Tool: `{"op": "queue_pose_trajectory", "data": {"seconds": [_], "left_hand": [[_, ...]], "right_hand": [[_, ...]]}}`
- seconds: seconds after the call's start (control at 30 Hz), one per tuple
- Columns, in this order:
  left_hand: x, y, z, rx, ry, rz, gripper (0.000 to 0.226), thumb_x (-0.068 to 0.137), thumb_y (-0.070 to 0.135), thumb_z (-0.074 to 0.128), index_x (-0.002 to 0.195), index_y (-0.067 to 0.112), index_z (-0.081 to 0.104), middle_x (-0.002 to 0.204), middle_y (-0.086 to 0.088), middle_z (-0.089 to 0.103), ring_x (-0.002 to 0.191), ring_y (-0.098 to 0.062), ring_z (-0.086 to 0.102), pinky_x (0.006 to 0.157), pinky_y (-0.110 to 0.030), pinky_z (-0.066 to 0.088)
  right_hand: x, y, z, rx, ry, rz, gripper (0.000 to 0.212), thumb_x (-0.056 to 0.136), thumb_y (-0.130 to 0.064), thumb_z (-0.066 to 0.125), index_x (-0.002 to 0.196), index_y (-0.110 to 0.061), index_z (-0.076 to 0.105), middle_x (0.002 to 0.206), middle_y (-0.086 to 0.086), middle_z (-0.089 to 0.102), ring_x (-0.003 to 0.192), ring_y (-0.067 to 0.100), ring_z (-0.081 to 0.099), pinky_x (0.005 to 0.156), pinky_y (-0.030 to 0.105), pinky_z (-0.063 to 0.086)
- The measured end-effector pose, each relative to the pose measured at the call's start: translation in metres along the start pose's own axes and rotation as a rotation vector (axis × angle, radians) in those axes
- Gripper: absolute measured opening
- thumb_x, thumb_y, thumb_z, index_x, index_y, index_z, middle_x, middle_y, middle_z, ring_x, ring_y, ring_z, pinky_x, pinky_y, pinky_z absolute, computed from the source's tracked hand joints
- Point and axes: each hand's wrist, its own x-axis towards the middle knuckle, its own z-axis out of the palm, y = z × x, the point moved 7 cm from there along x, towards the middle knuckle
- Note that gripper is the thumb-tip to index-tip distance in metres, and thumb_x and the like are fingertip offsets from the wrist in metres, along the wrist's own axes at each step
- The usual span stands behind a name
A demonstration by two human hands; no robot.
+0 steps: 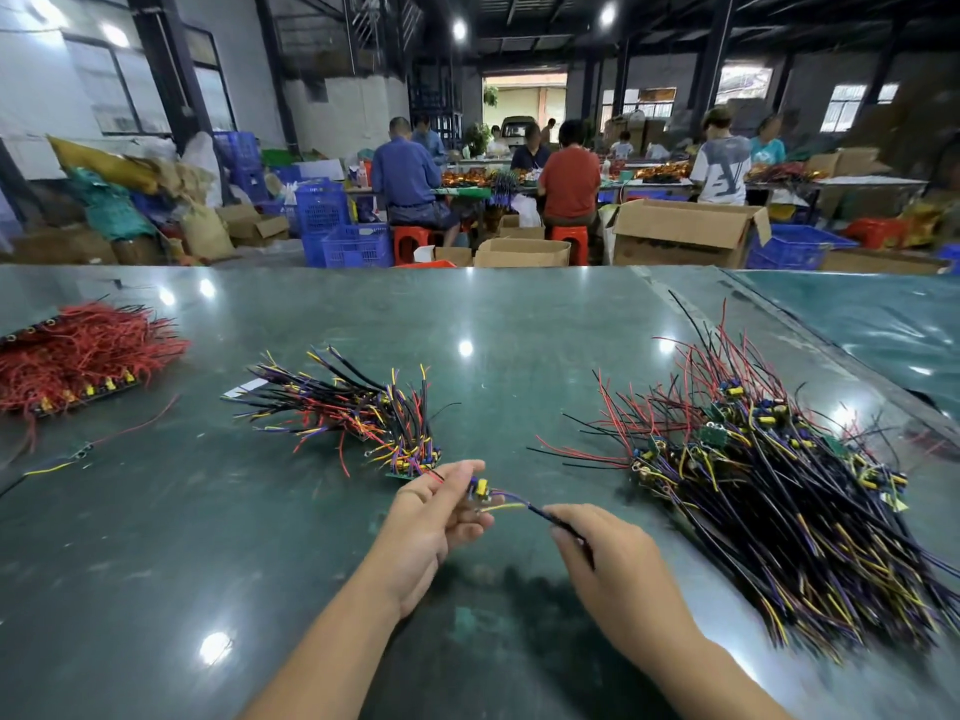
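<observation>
My left hand (434,517) pinches a small circuit board (479,491) with a yellow part on it, just above the green table (493,314). Purple and yellow wires (511,504) run from the board to the right into a black bundle that my right hand (605,550) grips between thumb and fingers. The two hands are a short way apart, with the wires stretched between them.
A small pile of wired boards (358,407) lies just beyond my left hand. A big heap of wired boards (779,485) fills the right. Red wires on a strip (78,356) lie far left. A loose wired piece (78,454) lies left. People work at tables behind.
</observation>
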Motion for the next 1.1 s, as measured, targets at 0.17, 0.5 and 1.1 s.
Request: {"op": "queue_pose_trajectory", "data": {"seconds": [0.17,0.5,1.1], "left_hand": [[0.006,0.007,-0.018,0.173,0.124,0.101,0.029,0.082,0.036,0.061,0.102,0.015,0.064,0.089,-0.005,0.072,0.063,-0.008,0.062,0.055,-0.017,0.050],[0.028,0.024,-0.068,1.211,0.531,0.366,0.054,0.083,0.020,0.066,0.135,0.019,0.051,0.138,-0.011,0.044,0.124,-0.032,0.031,0.107,-0.033,0.020],[0.024,0.020,-0.059,1.137,0.418,0.240,0.036,0.066,0.039,0.078,0.069,0.032,0.043,0.086,0.006,0.061,0.081,-0.020,0.057,0.072,-0.031,0.042]], "right_hand": [[0.006,0.028,-0.045,-0.042,0.324,0.169,0.023,0.085,0.000,0.064,0.107,-0.003,0.070,0.100,0.010,0.072,0.089,0.026,0.069,0.080,0.033,0.051],[0.004,0.060,-0.072,-0.514,0.380,0.272,0.029,0.067,-0.001,0.074,0.096,-0.003,0.073,0.100,0.019,0.066,0.092,0.043,0.051,0.078,0.046,0.044],[0.003,0.015,-0.018,-0.020,0.096,0.028,0.021,0.077,0.005,0.070,0.091,-0.010,0.073,0.098,0.001,0.062,0.096,0.022,0.052,0.088,0.014,0.031]]}}
